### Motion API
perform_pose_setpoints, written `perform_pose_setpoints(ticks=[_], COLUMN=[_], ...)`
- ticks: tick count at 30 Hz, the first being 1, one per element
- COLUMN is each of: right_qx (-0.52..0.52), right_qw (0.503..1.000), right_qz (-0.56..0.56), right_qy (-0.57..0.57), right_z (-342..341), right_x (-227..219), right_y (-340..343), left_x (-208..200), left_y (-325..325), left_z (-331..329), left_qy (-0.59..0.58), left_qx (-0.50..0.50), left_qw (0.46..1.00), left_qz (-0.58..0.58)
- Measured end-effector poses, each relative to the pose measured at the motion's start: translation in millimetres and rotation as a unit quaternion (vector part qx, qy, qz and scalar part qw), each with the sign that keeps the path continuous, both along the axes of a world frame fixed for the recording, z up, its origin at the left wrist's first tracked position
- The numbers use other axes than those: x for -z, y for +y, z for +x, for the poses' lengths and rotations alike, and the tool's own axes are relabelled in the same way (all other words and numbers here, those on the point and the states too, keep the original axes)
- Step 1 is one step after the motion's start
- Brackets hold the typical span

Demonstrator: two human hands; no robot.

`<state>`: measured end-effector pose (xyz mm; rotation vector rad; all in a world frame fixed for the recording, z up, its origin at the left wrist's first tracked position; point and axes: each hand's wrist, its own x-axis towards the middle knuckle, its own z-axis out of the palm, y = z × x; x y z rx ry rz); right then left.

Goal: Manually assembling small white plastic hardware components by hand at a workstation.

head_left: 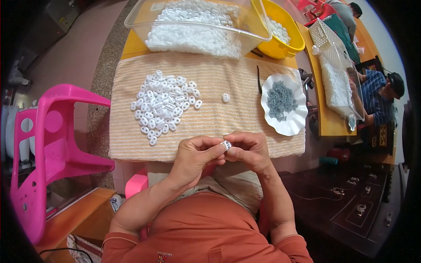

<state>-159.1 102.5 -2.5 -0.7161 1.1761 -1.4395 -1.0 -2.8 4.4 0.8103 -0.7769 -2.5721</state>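
Observation:
Both my hands meet over the front edge of the cloth-covered table. Between the fingertips of my left hand [195, 155] and my right hand [247, 151] is a small white oval plastic piece [226, 145] with dark spots in its openings. Both hands are closed on it in a pinch. Beyond them a single white piece [226, 97] lies alone on the cloth. To the left spreads a loose pile of white two-holed plastic pieces [162, 103]. On the right, small grey translucent parts [282, 100] fill the middle of a white scalloped plate [294, 126].
A clear plastic bin [197, 24] of white pieces stands at the back, beside a yellow basin [277, 49]. A thin black strip [258, 79] lies near the plate. A pink plastic chair [66, 144] stands left. Another person [379, 96] sits at a table on the right.

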Motion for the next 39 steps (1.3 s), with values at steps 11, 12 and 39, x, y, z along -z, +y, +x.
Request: perform_pose_setpoints(ticks=[11, 12, 39], right_qx=[0.021, 0.019, 0.018], right_qw=[0.998, 0.997, 0.982], right_qz=[-0.022, -0.029, -0.14], right_qy=[0.051, 0.063, 0.126], right_z=[6.8, 6.5, 18.8], right_x=[-11.5, -12.8, -17.0], right_y=[-2.0, -1.2, -0.6], left_x=[3.8, 3.1, 0.7], left_y=[-1.9, -1.9, 2.1], left_z=[-2.1, -1.8, 2.6], left_qy=[0.057, 0.058, 0.135], left_qx=[0.023, 0.024, 0.051], left_qw=[0.997, 0.997, 0.989], left_qz=[0.051, 0.05, 0.033])
